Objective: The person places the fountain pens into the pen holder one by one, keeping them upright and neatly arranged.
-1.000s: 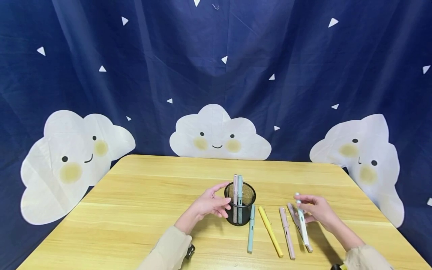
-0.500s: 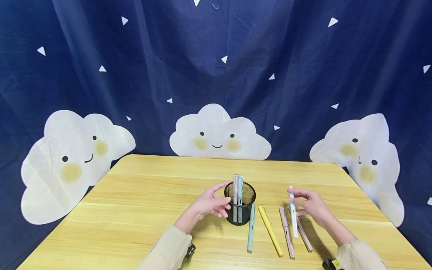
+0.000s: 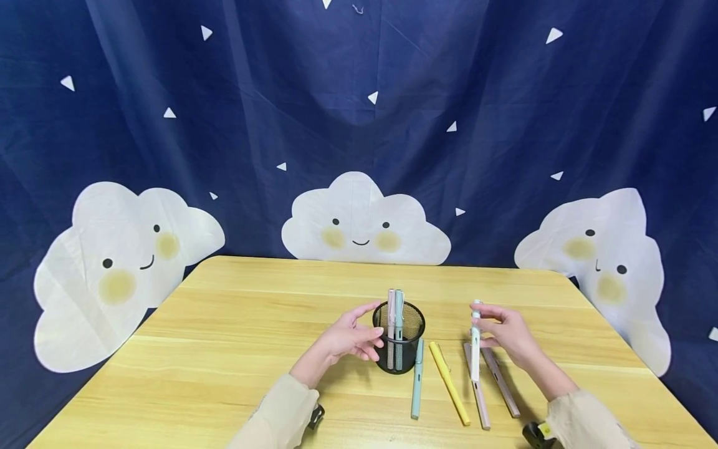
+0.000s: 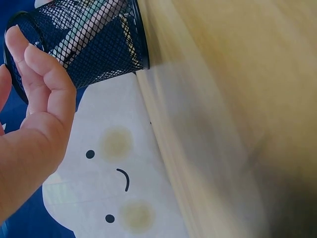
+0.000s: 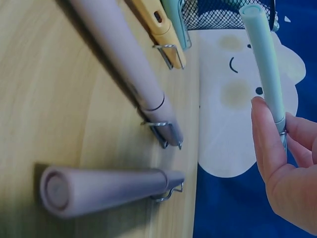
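My left hand (image 3: 352, 338) holds the left side of a black mesh pen cup (image 3: 414, 352), fingertips at its rim. Inside the cup stand a pink pen (image 3: 391, 305) and a blue-green pen (image 3: 399, 307). Between thumb and fingers, my right hand (image 3: 507, 330) pinches a pale mint-white pen (image 3: 475, 355) by its clip end. In the right wrist view, this pen (image 5: 267, 59) is raised with its plain end up in the picture. It overlaps a mauve pen (image 3: 480, 402) in the head view. Another mauve pen (image 3: 503, 386) lies just right of that one.
Near the cup, a blue-green pen (image 3: 417, 386) and a yellow pen (image 3: 450, 386) lie on the wooden table (image 3: 252, 312). Behind the table's far edge hangs a dark blue curtain (image 3: 477, 75) with smiling white clouds (image 3: 364, 212).
My right hand has carried the mint-white pen left and away from me, off the right-hand mauve pen and over the other one. The left hand and cup have stayed in place.
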### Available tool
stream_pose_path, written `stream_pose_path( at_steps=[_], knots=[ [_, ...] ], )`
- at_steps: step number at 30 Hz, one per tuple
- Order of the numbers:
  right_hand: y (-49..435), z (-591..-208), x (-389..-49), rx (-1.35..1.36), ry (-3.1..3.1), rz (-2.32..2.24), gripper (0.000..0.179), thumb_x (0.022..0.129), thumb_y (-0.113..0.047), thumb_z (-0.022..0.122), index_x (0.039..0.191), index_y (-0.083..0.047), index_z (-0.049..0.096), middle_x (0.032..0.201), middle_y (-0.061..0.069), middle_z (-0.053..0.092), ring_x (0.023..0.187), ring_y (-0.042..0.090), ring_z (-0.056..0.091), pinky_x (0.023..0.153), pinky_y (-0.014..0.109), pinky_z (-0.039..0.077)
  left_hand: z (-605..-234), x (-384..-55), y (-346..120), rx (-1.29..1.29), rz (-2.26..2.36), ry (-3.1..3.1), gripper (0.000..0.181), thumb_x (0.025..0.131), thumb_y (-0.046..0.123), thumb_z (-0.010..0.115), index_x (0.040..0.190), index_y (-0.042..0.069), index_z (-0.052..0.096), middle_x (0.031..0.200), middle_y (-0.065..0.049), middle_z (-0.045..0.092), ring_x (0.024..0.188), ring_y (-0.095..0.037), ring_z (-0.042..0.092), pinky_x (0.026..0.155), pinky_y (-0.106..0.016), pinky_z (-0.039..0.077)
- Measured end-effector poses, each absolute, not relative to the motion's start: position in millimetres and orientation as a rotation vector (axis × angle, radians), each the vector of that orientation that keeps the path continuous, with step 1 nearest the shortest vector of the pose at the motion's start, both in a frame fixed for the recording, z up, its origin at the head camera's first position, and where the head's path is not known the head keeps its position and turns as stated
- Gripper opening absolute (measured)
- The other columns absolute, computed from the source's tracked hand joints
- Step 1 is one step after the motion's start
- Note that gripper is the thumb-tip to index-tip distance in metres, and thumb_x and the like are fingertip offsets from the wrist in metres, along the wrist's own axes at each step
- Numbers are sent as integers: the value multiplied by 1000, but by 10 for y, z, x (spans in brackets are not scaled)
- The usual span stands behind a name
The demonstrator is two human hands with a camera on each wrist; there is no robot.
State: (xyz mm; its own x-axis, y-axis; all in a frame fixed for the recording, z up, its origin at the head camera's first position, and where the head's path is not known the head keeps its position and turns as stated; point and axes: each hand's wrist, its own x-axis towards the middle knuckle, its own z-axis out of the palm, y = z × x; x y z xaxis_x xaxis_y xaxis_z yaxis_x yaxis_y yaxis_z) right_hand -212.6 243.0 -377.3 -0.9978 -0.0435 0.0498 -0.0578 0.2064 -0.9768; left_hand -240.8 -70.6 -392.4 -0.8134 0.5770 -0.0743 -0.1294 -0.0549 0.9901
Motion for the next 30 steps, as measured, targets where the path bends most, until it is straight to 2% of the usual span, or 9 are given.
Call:
stream_pose_path(
  at_steps=[3,6,9,15,25,30],
  knots=[
    [2386,-3753,-2134,86,-2382,1997,39,88,-3,54,123,13,45,99,15,50,78,25,64,61,31,54,-3919,-2406,-705,479,1918,1742,69,86,10,59,142,8,19,73,-12,63,50,-15,60,47,-21,48],
    [2350,-3744,-2154,80,-2327,2016,31,87,-2,56,117,4,54,98,15,49,77,25,64,60,31,54,-3915,-2406,-704,478,1919,1743,69,86,10,59,142,8,19,73,-12,63,50,-15,60,47,-21,48],
    [2317,-3745,-2176,81,-2274,2036,22,85,-1,57,106,-9,61,93,12,50,74,23,65,57,30,54,-3908,-2401,-704,478,1919,1743,69,86,10,59,142,8,18,73,-13,63,50,-15,60,47,-21,48],
    [2260,-3720,-2204,78,-2194,2102,23,85,1,58,93,-20,63,89,10,49,70,20,65,55,29,54,-3898,-2394,-705,481,1924,1736,69,86,9,59,142,8,18,75,-17,63,50,-16,60,46,-22,49],
    [2214,-3781,-2278,180,-2089,2150,20,82,-6,63,101,-12,66,86,6,53,70,19,65,55,28,54,-3896,-2393,-701,467,1921,1748,68,87,8,57,142,9,19,80,-23,62,50,-16,60,46,-22,49],
    [2132,-3718,-2278,138,-2090,2159,37,83,-5,62,116,8,54,89,10,50,72,20,65,57,29,54,-3888,-2388,-702,470,1920,1743,69,86,9,58,142,9,19,76,-17,64,50,-16,60,47,-22,49]
  ],
)
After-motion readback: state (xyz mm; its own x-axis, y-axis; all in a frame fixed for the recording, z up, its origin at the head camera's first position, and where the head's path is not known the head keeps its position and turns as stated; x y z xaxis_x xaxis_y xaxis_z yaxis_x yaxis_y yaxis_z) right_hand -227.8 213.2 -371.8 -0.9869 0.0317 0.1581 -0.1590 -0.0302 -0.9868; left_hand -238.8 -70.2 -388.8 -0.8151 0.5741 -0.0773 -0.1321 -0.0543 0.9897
